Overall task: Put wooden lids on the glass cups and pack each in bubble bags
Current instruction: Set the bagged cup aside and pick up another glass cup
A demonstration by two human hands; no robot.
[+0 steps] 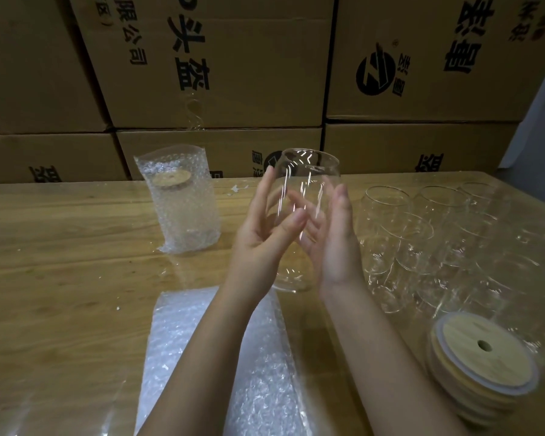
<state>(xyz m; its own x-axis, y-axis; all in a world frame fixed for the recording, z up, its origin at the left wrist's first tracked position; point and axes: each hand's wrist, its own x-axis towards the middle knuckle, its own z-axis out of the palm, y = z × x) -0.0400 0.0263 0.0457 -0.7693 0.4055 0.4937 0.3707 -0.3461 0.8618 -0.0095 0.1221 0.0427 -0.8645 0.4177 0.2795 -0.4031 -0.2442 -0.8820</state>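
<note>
Both hands hold one clear glass cup (306, 180) upright above the table, with no lid on it. My left hand (265, 237) presses its left side with fingers spread, and my right hand (334, 243) cups its right side. To the left stands a cup with a wooden lid inside a bubble bag (183, 209). A pile of flat bubble bags (208, 357) lies under my forearms. Several bare glass cups (428, 243) stand on the right. A stack of round wooden lids (482, 363), each with a hole, sits at the near right.
The wooden table (60, 262) runs to the cardboard boxes (217, 73) stacked along its far edge. A loose clear plastic sheet lies at the near left corner. Small white scraps dot the tabletop.
</note>
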